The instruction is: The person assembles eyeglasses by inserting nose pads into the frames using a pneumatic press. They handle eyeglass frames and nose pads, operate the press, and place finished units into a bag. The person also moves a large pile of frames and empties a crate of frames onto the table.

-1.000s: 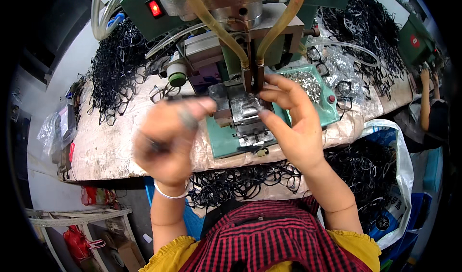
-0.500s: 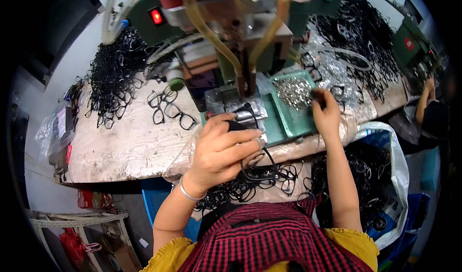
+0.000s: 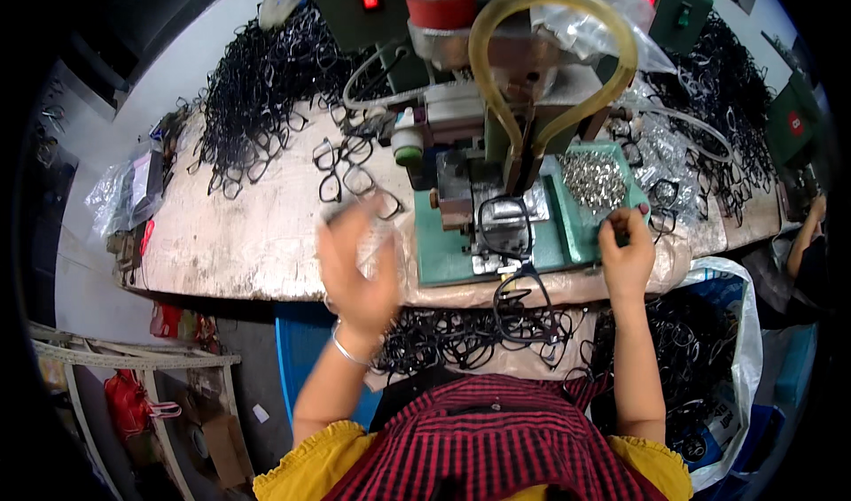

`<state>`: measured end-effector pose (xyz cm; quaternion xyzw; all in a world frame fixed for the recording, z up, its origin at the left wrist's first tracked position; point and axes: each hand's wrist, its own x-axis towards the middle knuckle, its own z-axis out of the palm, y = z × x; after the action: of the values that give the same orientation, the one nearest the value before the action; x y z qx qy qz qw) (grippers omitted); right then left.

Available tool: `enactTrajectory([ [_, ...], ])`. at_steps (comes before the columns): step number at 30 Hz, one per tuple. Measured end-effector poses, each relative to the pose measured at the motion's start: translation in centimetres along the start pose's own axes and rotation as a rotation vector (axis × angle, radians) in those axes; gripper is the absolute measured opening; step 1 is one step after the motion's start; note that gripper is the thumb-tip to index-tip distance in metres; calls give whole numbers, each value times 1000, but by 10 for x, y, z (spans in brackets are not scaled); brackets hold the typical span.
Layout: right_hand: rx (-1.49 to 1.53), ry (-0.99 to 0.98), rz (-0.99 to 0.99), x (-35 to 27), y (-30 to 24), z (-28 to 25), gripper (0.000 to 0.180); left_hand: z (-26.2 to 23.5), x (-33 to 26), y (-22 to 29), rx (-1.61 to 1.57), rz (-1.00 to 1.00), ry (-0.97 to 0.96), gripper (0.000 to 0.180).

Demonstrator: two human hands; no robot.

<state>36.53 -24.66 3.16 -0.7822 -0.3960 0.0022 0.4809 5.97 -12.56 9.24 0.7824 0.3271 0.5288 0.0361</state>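
A black eyeglass frame (image 3: 530, 275) lies across the metal jig (image 3: 490, 262) of a bench press, one rim under the press head (image 3: 523, 169) and the other over the table's front edge. Neither hand touches it. My left hand (image 3: 362, 279), blurred by motion, is raised over the table left of the press, fingers stretched and thumb apart, close to a few loose eyeglass frames (image 3: 357, 179). At the near right corner of a green tray (image 3: 581, 240) of small metal parts (image 3: 596, 180), my right hand (image 3: 629, 257) has its fingers curled into a pinch. What they hold is too small to make out.
Piles of black frames (image 3: 266, 93) stand at the back left and right. More frames (image 3: 443, 337) lie along the table front by my apron. A white sack (image 3: 745, 350) of dark frames is at my right. A person's arm (image 3: 805, 235) shows at the far right.
My left hand has let go of the eyeglass frame at the jig and moved left. My right hand has shifted nearer along the tray's right side, its fingers now curled.
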Motion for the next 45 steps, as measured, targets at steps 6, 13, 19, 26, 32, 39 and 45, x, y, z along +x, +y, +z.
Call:
enactTrajectory([
  [6,115,172,-268,16,-30,18,13,32,-11,-169,456,149,-561,37],
  [13,138,117,-116,22,-20,16,11,28,44,-175,450,-43,-326,34],
  [19,-58,140,-200,10,10,10,12,28,5,-233,620,-461,-487,24],
  [26,117,26,-137,-16,-47,-30,10,2,2,-149,143,-296,-148,13],
  [32,605,-143,-167,21,-105,37,24,18,4,-91,-503,-602,-37,18],
  [39,853,-150,-25,9,-115,44,38,16,-7,-42,-887,-623,153,15],
  [45,1081,-305,217,3,-141,35,40,-9,78,32,-925,67,63,17],
])
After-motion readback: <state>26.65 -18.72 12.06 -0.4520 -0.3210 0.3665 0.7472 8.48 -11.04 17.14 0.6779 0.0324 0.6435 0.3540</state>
